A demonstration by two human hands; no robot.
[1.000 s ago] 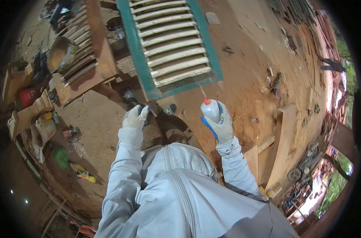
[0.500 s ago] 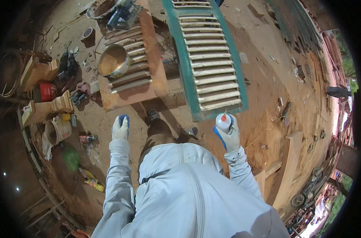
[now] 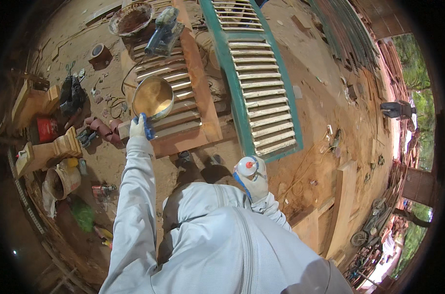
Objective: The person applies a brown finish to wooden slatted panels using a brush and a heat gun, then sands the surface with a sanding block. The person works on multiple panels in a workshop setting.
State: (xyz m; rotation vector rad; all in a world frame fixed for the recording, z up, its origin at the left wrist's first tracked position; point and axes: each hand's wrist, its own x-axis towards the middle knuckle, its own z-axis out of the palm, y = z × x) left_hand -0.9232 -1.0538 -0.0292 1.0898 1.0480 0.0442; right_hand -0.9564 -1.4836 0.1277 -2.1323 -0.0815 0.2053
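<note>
My left hand (image 3: 140,128), in a white and blue glove, is at the near left rim of a round metal bowl (image 3: 164,110). Its fingers are curled and seem closed on the rim. Tan stuff lies in the bowl, which rests on a brown louvred shutter (image 3: 213,125). In my right hand (image 3: 257,185), gloved alike, a white squeeze bottle (image 3: 245,169) with a red tip stands roughly upright, close in front of my body. Just beyond it ends a green-framed shutter (image 3: 237,112) with pale slats.
A power tool (image 3: 163,34) and a dirty basin (image 3: 131,18) sit at the brown shutter's far end. Left on the ground are a bucket (image 3: 63,182), a red container (image 3: 47,129) and carved wood (image 3: 51,152). Planks (image 3: 340,206) lie right; a person (image 3: 398,110) is far right.
My left hand has reached forward from beside my body to the bowl's rim. My right hand has drawn inward and nearer with the bottle. The whole view has shifted.
</note>
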